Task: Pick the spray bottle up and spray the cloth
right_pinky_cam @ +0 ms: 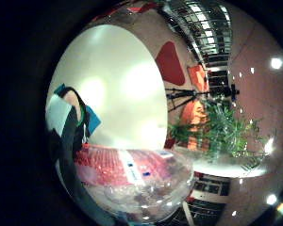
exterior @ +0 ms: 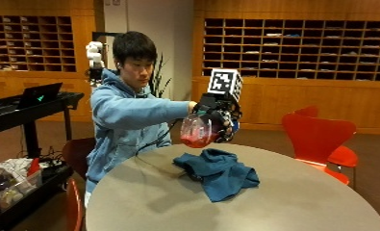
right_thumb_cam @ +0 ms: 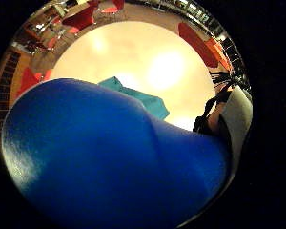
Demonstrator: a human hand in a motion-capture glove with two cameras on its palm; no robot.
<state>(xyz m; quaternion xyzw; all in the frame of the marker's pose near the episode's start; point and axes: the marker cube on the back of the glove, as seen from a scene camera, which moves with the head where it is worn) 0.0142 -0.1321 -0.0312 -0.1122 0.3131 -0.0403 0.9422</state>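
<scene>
Outside view, spray bottle (exterior: 197,131) gripped in the gloved right hand (exterior: 219,121), fingers wrapped round it, held up above the surface (exterior: 305,202), blue cloth (exterior: 218,172) crumpled at roughly 6 o'clock below it

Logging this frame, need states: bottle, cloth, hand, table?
bottle: lifted off the table, held above the cloth, red liquid in its lower part
cloth: crumpled, lying on the table
hand: gripping the bottle
table: bears only the cloth
</scene>
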